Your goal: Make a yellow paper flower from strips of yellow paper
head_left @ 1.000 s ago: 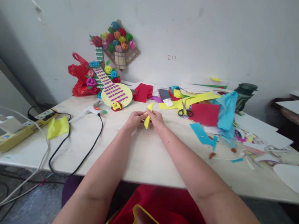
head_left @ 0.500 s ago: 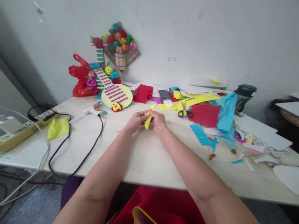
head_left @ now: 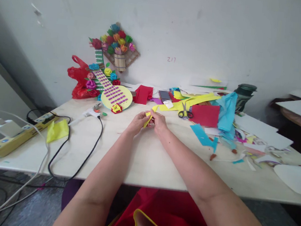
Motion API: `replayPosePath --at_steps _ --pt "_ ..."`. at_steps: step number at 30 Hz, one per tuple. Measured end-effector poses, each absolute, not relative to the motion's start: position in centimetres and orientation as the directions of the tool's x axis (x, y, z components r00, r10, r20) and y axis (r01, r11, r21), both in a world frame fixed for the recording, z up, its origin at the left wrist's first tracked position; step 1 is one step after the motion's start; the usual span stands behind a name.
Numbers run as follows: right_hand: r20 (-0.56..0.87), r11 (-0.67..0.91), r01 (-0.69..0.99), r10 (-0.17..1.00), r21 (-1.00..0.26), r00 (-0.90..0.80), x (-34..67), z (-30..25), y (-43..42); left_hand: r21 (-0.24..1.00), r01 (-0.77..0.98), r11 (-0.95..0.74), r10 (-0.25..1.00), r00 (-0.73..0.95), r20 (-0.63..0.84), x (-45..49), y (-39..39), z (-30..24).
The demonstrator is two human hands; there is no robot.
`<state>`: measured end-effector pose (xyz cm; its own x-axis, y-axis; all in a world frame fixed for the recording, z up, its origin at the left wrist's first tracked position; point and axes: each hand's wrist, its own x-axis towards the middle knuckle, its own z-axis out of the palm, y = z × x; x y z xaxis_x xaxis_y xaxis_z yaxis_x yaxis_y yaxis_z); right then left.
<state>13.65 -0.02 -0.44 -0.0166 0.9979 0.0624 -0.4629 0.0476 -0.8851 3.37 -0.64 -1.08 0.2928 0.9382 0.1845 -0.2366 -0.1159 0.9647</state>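
Note:
A narrow, folded piece of yellow paper (head_left: 147, 121) is pinched between my two hands above the middle of the table. My left hand (head_left: 137, 122) grips it from the left with fingers curled in. On the other side my right hand (head_left: 159, 122) has its fingers closed on the same paper, and the fingertips of both hands nearly meet. Black-handled scissors (head_left: 185, 113) lie open to the right of my hands. Left of them rests a yellow disc with purple stripes (head_left: 116, 97), a red-and-yellow paper flower (head_left: 116, 108) at its lower edge.
A white glue gun (head_left: 92, 112) with a black cord lies at left, near a yellow power strip (head_left: 11, 144) and yellow sheet (head_left: 58, 130). Red paper (head_left: 204, 115), blue paper (head_left: 203, 135) and scraps cover the right. A paper-flower bouquet (head_left: 120, 42) leans on the wall.
The yellow paper has turned in my fingers, and less of it shows below them. Both hands stay in nearly the same place. The view has shifted slightly.

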Motion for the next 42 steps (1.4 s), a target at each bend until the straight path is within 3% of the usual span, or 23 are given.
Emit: replayPosePath --at_steps 10,30,36,42 --pt "0.122 0.109 -0.237 0.991 -0.965 -0.045 16.1 -0.1 1.1 0.982 -0.051 -0.183 0.929 0.319 0.189 2.5 -0.9 -0.5" --pt "0.108 0.148 -0.322 0.984 -0.935 0.139 15.0 -0.2 0.8 0.991 -0.100 -0.089 0.955 0.273 0.113 2.5 -1.0 -0.9" --pt "0.102 0.152 -0.384 0.984 -0.911 0.148 14.8 -0.3 0.9 0.976 -0.198 -0.093 0.963 0.233 0.139 2.6 -0.8 -1.1" --pt "0.103 0.128 -0.393 0.991 -0.911 0.082 14.9 -0.2 0.6 0.975 -0.180 -0.128 0.970 0.184 0.161 2.6 -0.5 -1.1"
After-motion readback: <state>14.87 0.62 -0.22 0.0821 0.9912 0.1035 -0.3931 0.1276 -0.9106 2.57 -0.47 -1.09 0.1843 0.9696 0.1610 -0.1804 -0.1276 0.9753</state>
